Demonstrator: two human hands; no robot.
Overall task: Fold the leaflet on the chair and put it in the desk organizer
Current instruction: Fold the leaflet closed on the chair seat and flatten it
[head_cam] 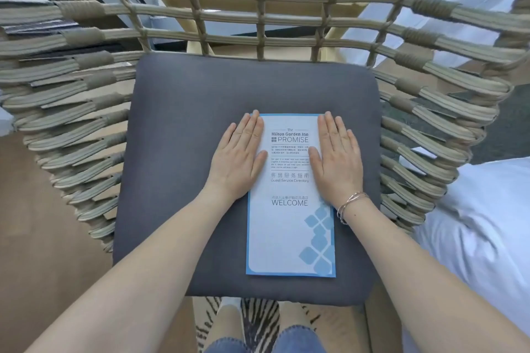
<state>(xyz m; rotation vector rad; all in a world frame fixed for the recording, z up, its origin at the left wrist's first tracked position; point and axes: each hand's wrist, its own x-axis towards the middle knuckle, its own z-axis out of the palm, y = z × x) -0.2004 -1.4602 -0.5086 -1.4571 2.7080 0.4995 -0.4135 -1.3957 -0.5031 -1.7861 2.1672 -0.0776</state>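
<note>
A tall white and blue leaflet (290,226) lies flat on the grey seat cushion (172,152) of a woven rope chair (86,112). It is narrow, with a printed cover facing up. My left hand (239,157) rests flat, palm down, on the leaflet's upper left edge, fingers straight and together. My right hand (338,156), with thin bracelets at the wrist, lies flat on the upper right edge in the same way. Neither hand grips the paper. No desk organizer is in view.
The chair's rope back and sides curve around the cushion on three sides. A white bed (473,223) lies to the right. A striped rug (258,324) and my feet show below the chair's front edge. Wooden floor is at the left.
</note>
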